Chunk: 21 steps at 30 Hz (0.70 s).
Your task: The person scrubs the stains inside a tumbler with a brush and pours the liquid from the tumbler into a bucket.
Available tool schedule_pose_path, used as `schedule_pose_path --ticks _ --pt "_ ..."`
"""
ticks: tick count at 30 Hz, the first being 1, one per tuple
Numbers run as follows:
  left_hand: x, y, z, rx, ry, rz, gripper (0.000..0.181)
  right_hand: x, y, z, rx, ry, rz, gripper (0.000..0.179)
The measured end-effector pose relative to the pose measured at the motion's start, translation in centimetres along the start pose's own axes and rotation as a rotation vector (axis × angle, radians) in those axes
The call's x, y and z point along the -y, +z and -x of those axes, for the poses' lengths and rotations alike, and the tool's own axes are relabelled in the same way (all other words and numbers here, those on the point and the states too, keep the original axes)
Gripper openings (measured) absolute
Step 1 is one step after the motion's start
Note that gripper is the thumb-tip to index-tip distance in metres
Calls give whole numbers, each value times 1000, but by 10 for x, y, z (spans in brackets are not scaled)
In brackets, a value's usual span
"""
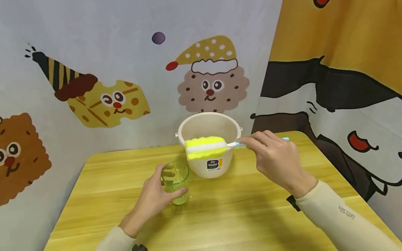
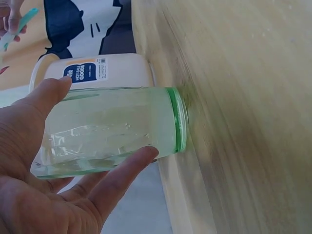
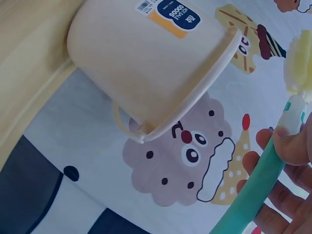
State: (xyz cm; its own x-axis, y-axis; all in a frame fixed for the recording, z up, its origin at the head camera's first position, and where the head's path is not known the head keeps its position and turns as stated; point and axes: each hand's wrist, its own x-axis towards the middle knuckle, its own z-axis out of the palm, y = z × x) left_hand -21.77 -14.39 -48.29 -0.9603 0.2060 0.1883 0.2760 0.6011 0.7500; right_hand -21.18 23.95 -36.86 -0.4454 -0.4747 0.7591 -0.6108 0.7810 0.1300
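A clear green drinking glass (image 1: pixel 177 180) stands upright on the wooden table, and its base meets the tabletop in the left wrist view. My left hand (image 1: pixel 153 192) holds it from the side, thumb and fingers curled round the wall (image 2: pixel 112 129). Up in front of the bucket, my right hand (image 1: pixel 278 160) grips the teal and white handle (image 3: pixel 258 185) of a sponge bottle brush. The brush's yellow and white sponge head (image 1: pixel 206 147) points left, level with the bucket's rim and apart from the glass.
A cream plastic bucket (image 1: pixel 210 168) with a label and side handle stands at the table's back edge. The wooden tabletop (image 1: pixel 214 232) spreads in front of it. Behind hangs a cartoon-printed cloth (image 1: pixel 111 36), with an orange printed section (image 1: pixel 298 25) on the right.
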Motion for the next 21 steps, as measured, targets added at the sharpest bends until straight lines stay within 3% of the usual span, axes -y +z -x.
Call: schedule_pose_path --ticks 8,21 --pt "-4 -1 2 11 -15 7 97 6 -2 -14 51 -47 41 62" --pt "-3 -2 3 22 -22 27 93 15 5 -29 54 -112 41 70"
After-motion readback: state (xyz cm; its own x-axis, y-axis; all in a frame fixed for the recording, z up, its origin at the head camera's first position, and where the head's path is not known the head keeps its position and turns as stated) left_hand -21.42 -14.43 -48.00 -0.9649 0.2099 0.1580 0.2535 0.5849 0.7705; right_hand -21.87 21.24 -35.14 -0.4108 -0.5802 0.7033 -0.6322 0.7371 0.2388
